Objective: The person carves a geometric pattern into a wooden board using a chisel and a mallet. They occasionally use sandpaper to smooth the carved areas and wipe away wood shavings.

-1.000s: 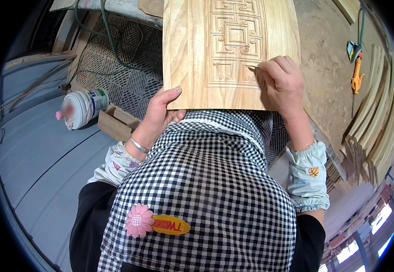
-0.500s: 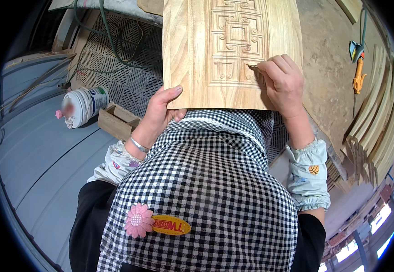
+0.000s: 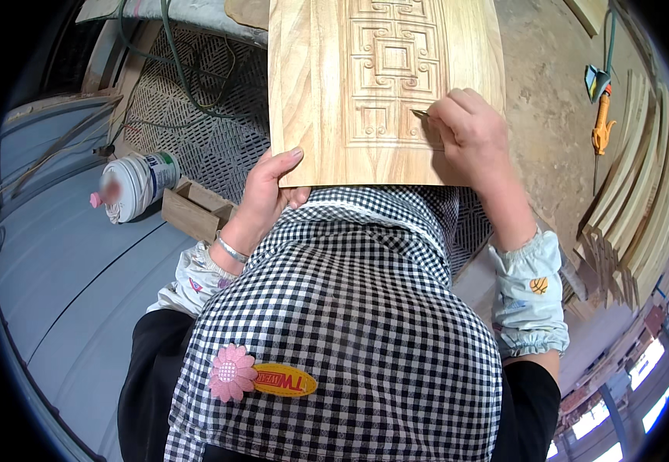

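Note:
A pale wooden panel with square fretwork carved in relief down its middle lies in front of me, its near edge at my checked apron. My left hand grips its near left corner, thumb on top and fingers curled underneath. Over the lower right of the carving, my right hand is closed around a slim pointed carving tool. Only the short metallic tip shows; it points left at the carved pattern, and the fist hides the remainder. Whether the tip touches the wood I cannot tell.
A brown work surface extends to the right, with an orange-handled tool and stacked curved wooden strips. At left are a white bucket, a small wooden box and a green hose over patterned floor matting.
The whole scene has shifted slightly left in view. My right hand and the tool tip have moved very little over the carving; my left hand keeps its hold on the corner.

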Tool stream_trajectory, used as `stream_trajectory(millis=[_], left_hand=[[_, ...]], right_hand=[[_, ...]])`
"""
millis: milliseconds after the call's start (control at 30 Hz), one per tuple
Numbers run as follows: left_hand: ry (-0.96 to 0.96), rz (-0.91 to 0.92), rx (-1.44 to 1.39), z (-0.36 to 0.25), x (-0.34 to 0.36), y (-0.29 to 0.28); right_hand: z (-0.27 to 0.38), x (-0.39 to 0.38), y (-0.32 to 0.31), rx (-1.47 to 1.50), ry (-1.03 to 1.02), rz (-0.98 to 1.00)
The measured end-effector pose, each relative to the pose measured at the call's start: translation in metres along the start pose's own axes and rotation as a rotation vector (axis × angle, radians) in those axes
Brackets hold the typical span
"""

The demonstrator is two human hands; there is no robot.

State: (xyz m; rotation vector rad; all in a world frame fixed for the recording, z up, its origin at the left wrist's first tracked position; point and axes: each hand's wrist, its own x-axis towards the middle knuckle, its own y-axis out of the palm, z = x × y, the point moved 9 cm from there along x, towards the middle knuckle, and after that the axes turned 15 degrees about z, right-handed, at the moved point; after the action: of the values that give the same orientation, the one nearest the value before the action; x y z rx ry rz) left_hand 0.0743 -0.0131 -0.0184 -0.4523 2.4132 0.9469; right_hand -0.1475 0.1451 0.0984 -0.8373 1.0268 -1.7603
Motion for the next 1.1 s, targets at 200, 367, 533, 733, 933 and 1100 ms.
stream_trajectory(millis=[200,367,533,733,933,1100], left_hand=[[-0.003,0.023,-0.017,0.002,0.001,-0.003],[0.005,-0.014,-0.025,0.001,0.002,-0.002],[0.009,-0.015,-0.016,-0.001,0.002,0.0],[0.022,-0.007,-0.042,0.001,0.002,-0.001],[0.001,0.013,-0.047,0.002,0.003,0.0],[0.026,-0.037,-0.035,-0.002,0.0,0.003]], right_hand=[[0.002,-0.017,-0.003,0.081,0.022,-0.115],[-0.006,-0.013,0.001,0.05,0.058,-0.156],[-0.003,-0.009,0.0,0.027,0.043,-0.135],[-0.001,-0.005,-0.002,-0.025,-0.009,-0.122],[0.0,-0.002,0.0,-0.019,0.008,-0.101],[-0.001,0.003,0.001,-0.023,0.005,-0.041]])
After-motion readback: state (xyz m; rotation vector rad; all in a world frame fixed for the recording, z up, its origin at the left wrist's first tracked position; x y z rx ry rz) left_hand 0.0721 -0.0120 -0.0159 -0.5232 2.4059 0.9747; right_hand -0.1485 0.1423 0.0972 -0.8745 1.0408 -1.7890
